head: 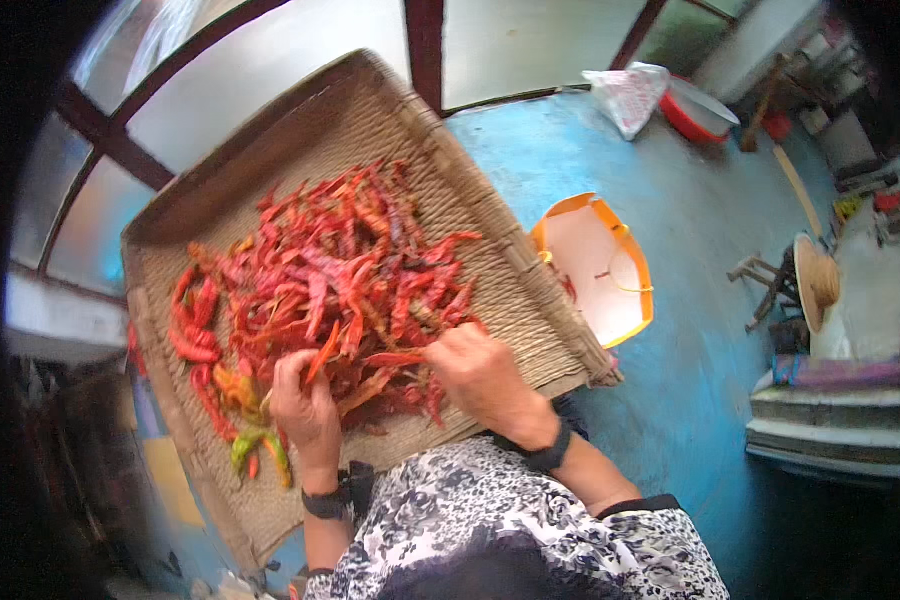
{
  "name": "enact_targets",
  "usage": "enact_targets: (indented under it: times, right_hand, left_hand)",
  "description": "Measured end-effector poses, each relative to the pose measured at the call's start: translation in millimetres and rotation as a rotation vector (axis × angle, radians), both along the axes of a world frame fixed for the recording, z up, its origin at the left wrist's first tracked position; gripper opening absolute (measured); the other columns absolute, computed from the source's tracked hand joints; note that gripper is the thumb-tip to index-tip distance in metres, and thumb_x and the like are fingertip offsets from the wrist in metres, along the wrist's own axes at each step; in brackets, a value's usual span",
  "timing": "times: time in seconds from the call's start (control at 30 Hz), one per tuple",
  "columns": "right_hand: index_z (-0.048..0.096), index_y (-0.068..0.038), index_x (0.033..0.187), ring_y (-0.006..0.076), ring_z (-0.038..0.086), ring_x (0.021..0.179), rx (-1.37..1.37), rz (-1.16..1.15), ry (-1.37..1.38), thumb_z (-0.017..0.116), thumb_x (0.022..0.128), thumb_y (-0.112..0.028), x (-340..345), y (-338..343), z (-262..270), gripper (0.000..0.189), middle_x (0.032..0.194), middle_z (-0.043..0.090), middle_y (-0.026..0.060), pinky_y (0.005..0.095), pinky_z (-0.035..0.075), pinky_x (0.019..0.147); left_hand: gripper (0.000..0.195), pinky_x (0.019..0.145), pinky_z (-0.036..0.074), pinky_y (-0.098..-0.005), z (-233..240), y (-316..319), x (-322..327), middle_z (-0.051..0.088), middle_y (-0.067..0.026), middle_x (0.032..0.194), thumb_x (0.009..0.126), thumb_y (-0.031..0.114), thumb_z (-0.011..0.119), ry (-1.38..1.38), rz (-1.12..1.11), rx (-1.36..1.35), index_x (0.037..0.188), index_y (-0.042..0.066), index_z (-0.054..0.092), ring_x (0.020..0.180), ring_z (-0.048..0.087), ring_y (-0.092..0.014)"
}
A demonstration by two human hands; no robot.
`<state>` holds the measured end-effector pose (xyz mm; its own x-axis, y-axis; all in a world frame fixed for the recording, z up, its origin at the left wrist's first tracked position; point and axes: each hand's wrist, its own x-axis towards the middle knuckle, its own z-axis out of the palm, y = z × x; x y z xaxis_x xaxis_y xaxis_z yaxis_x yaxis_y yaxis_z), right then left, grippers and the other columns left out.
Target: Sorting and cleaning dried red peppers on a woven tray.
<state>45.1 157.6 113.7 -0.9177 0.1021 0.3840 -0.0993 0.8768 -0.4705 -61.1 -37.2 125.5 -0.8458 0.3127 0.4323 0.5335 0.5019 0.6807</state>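
A heap of dried red chili peppers [345,262] lies in a shallow woven bamboo tray [487,247] in front of me. My left hand [307,412] is at the heap's near side, pinching an orange-red chili pepper [324,351] between thumb and fingers. To its right, my right hand [487,379] has its fingers closed over the heap's near right edge; a red chili pepper [396,359] juts left from its fingertips. Beside my left wrist lie a few green and yellow chili peppers [249,442]. Plumper red chilies [195,334] line the heap's left side.
An orange-rimmed paper bag [607,277] stands open on the blue floor [667,405] right of the tray, with a few red bits inside. Farther back are a plastic bag [626,97] and a red basin [694,112]. A straw hat [817,281] is at the right.
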Motion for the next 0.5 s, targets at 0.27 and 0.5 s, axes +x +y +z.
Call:
enact_targets:
  times: [0.27,0.5]
  right_hand:
    - [0.066,-0.004,0.101,0.0309,0.064,0.078,0.182,-0.681,0.182,0.063,0.085,-0.003,60,88,35,0.016,0.085,0.066,0.0134,0.0378,0.051,0.068]
    - [0.057,-0.007,0.126,0.0184,0.064,0.080,-0.208,-0.348,0.099,0.063,0.085,0.000,16,45,33,0.042,0.096,0.065,0.0101,0.0292,0.051,0.067]
  left_hand:
    - [0.022,0.068,0.047,-0.0346,-3,-1,-4,0.059,-0.0130,0.085,0.075,-0.008,0.058,-0.066,0.028,0.063,0.094,0.004,0.060,0.076,0.061,-0.029]
    - [0.027,0.070,0.050,-0.0357,-9,0,6,0.061,-0.0130,0.087,0.072,-0.010,0.060,-0.107,-0.028,0.085,0.095,0.004,0.060,0.079,0.062,-0.031]
